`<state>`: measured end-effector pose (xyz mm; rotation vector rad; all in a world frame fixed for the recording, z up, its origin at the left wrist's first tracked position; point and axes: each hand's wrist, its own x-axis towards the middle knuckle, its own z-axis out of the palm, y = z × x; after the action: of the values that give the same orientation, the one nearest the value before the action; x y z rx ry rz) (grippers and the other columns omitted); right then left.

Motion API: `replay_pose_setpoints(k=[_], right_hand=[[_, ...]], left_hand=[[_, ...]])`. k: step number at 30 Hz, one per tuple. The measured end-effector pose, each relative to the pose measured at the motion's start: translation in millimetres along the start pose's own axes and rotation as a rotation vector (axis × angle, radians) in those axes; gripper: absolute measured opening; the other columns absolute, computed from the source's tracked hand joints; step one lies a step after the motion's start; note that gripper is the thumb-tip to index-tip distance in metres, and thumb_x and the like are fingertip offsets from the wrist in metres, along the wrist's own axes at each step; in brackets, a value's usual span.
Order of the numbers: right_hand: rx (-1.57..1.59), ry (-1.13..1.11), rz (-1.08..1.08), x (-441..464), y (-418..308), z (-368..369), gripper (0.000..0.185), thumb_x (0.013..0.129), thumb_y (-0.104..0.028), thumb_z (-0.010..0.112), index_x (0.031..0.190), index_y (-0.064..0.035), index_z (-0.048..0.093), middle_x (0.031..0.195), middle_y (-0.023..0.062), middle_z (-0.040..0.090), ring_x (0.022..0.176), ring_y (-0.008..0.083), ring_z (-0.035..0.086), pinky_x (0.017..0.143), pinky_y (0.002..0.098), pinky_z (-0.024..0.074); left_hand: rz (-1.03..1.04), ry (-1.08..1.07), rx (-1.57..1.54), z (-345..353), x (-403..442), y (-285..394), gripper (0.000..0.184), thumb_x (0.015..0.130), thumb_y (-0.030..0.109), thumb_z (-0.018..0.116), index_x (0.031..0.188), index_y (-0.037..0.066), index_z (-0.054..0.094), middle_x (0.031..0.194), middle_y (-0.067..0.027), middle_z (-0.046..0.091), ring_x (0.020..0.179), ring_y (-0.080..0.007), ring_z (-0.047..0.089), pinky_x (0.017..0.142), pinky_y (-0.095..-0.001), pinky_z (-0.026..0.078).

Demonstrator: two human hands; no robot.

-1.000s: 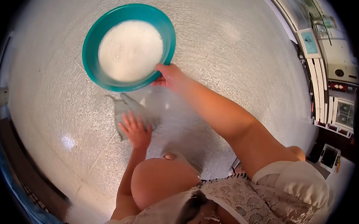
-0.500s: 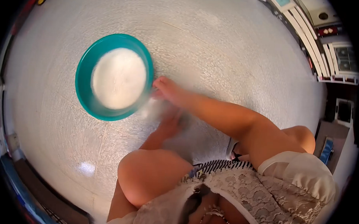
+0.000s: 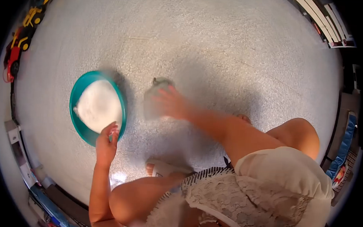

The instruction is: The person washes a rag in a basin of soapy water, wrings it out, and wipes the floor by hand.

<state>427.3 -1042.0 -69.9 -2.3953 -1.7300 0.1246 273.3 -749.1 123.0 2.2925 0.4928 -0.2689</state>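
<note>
A teal plastic basin with white foamy-looking contents stands on the floor to the left, looking somewhat tilted. My left hand is at its near right rim, fingers and thumb closed over the edge. To the right of the basin, my right hand is blurred, its fingers spread. Under or just behind those fingers is a pale grey-green thing with a dark bit at its top; motion blur hides what it is. Whether the right hand touches it, I cannot tell.
Speckled grey floor surrounds the basin. Toy vehicles, including a red car, line the far left edge. White slatted furniture is at the upper right, a blue item at the right. My sandalled foot is close by.
My hands, close together right of the basin before, are now apart: the left at the rim, the right open over the floor. The basin sits lower in view and looks narrower; the view has shifted.
</note>
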Motion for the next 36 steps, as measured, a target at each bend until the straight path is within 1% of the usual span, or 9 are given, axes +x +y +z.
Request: replay_pose_setpoints(k=[4, 9, 11, 13, 15, 19, 27, 29, 36], right_hand=[[-0.1, -0.186, 0.177, 17.3, 146.8, -33.3, 0.067, 0.094, -0.059, 0.056, 0.156, -0.0449, 0.032, 0.171, 0.0, 0.013, 0.157, 0.0366, 0.01, 0.119, 0.0706, 0.006], [-0.028, -0.525, 0.425, -74.7, 282.1, -95.3, 0.074, 0.093, -0.057, 0.059, 0.158, -0.0438, 0.027, 0.172, 0.0014, 0.008, 0.156, 0.04, 0.004, 0.117, 0.0732, 0.0125], [-0.146, -0.472, 0.258, -129.1, 273.8, -96.1, 0.075, 0.09, -0.053, 0.064, 0.156, -0.0433, 0.031, 0.171, 0.003, 0.011, 0.155, 0.0433, 0.005, 0.114, 0.0764, 0.0166], [-0.082, -0.01, 0.097, -190.4, 252.9, -22.8, 0.073, 0.086, -0.05, 0.069, 0.152, -0.0424, 0.039, 0.17, 0.0047, 0.018, 0.154, 0.0451, 0.011, 0.112, 0.0777, 0.0185], [-0.029, 0.084, 0.105, -196.6, 193.5, -52.4, 0.067, 0.079, -0.05, 0.074, 0.142, -0.0347, 0.054, 0.161, 0.0094, 0.035, 0.149, 0.043, 0.024, 0.106, 0.0771, 0.0268], [0.127, 0.304, 0.306, -166.3, 165.7, -46.8, 0.058, 0.079, -0.048, 0.074, 0.135, -0.0362, 0.06, 0.161, 0.0051, 0.037, 0.149, 0.0418, 0.028, 0.108, 0.0757, 0.0246], [-0.144, 0.341, 0.74, -183.0, 329.1, -66.3, 0.061, 0.085, -0.049, 0.071, 0.142, -0.0338, 0.055, 0.16, 0.0065, 0.04, 0.149, 0.0376, 0.031, 0.115, 0.0712, 0.0208], [-0.193, 0.175, 0.868, -222.4, 374.6, -76.6, 0.059, 0.099, -0.049, 0.055, 0.154, -0.0324, 0.041, 0.168, 0.0078, 0.022, 0.155, 0.0372, 0.018, 0.118, 0.07, 0.018], [-0.318, 0.119, 1.461, -422.2, 413.3, -83.6, 0.06, 0.104, -0.054, 0.041, 0.159, -0.0324, 0.03, 0.168, 0.0088, 0.02, 0.154, 0.0365, 0.017, 0.119, 0.067, 0.0163]], left_hand=[[0.177, -0.033, 0.506, 14.5, 45.7, -8.9, 0.079, 0.092, 0.038, 0.072, 0.148, -0.005, 0.037, 0.118, -0.0301, 0.067, 0.111, -0.0468, 0.064, 0.096, -0.0492, 0.052], [-0.131, -0.143, 0.575, 62.3, 97.1, -6.9, 0.062, 0.089, 0.032, 0.072, 0.133, -0.004, 0.047, 0.106, -0.0321, 0.068, 0.099, -0.0496, 0.065, 0.087, -0.0533, 0.052], [-0.199, -0.005, 0.632, 77.5, 102.1, -4.1, 0.042, 0.087, 0.021, 0.067, 0.12, 0.0, 0.052, 0.099, -0.0294, 0.069, 0.092, -0.0498, 0.066, 0.081, -0.0559, 0.052], [-0.238, 0.067, 0.675, 87.2, 99.6, 3.8, 0.04, 0.086, 0.018, 0.066, 0.12, 0.001, 0.053, 0.099, -0.0293, 0.07, 0.093, -0.0488, 0.067, 0.082, -0.0559, 0.052], [-0.208, 0.123, 0.645, 96.9, 99.7, 16.7, 0.041, 0.086, 0.016, 0.065, 0.123, 0.001, 0.055, 0.1, -0.0284, 0.07, 0.094, -0.0479, 0.067, 0.083, -0.0549, 0.053], [-0.227, 0.159, 0.624, 117.0, 113.1, 60.8, 0.043, 0.086, 0.017, 0.065, 0.125, -0.001, 0.057, 0.105, -0.0287, 0.07, 0.097, -0.0476, 0.067, 0.086, -0.0525, 0.053], [-0.137, 0.143, 0.638, 148.0, 125.5, 99.4, 0.044, 0.087, 0.018, 0.065, 0.124, -0.004, 0.06, 0.108, -0.0264, 0.07, 0.099, -0.0454, 0.067, 0.089, -0.0504, 0.052], [-0.105, 0.116, 0.612, 158.2, 129.1, 134.4, 0.041, 0.087, 0.018, 0.066, 0.122, -0.004, 0.061, 0.103, -0.0248, 0.071, 0.094, -0.0443, 0.068, 0.085, -0.0498, 0.053], [0.026, 0.098, 0.58, 212.0, 147.2, 209.9, 0.031, 0.088, 0.018, 0.067, 0.111, -0.002, 0.061, 0.092, -0.0244, 0.071, 0.084, -0.0451, 0.068, 0.076, -0.0515, 0.053]])
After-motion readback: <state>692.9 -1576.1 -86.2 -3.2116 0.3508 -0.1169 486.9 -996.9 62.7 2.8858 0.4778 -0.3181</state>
